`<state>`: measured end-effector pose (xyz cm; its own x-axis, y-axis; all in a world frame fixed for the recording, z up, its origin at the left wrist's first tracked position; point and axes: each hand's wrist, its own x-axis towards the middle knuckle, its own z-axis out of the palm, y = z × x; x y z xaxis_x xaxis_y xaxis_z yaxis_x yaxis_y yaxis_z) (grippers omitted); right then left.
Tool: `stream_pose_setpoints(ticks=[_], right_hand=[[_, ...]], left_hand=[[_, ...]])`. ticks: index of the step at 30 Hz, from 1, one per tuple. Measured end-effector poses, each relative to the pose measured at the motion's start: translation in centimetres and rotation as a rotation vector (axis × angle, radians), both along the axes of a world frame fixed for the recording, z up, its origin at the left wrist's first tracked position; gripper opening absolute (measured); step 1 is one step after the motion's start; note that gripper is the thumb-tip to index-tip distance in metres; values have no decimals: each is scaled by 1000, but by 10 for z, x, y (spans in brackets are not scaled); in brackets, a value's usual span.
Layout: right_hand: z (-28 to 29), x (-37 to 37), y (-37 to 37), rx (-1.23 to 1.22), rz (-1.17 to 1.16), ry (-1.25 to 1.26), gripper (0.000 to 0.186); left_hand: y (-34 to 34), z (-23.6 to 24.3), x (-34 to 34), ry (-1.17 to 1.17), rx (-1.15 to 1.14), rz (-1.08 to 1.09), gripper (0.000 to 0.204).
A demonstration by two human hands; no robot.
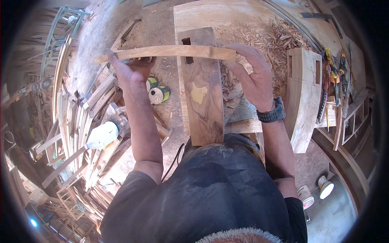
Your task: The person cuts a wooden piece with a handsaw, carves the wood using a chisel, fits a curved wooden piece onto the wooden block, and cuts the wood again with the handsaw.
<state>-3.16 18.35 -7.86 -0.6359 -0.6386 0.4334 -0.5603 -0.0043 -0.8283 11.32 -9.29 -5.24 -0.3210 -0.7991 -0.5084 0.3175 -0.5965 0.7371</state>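
Observation:
A long, slightly curved wooden slat [170, 52] lies crosswise above a wider wooden board [204, 121], which has dark rectangular slots and a pale yellow patch and extends from my body onto the bench. My left hand [131, 71] holds the slat near its left end, thumb on the near side and fingers partly hidden behind it. My right hand [254, 75] grips the slat's right end between thumb and curled fingers; a dark watch [270, 115] is on that wrist.
Shavings [279, 38] cover the bench top [194, 16]. A carved wooden piece [301, 97] and clamps [334, 71] lie right. Stacked offcuts [73, 129], a white jug [101, 135] and cans [159, 94] are left. A lit lamp [326, 188] and bucket [304, 196] sit low right.

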Motion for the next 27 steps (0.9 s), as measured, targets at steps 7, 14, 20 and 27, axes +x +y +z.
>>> stream_pose_setpoints(ticks=[7, 14, 20, 27], right_hand=[[-7, -10, 8, -6, -25, -47, 36], [-18, -37, 16, -70, 4, -403, 38], [-23, -59, 13, -186, -9, -449, 37], [-23, -63, 13, -169, 14, -468, 34]], left_hand=[[4, -9, 15, 11, 106, -85, 101], [22, -5, 27, -20, 153, -198, 114], [48, 16, 35, -211, -78, -790, 73], [63, 30, -18, -316, -1034, -694, 37]])
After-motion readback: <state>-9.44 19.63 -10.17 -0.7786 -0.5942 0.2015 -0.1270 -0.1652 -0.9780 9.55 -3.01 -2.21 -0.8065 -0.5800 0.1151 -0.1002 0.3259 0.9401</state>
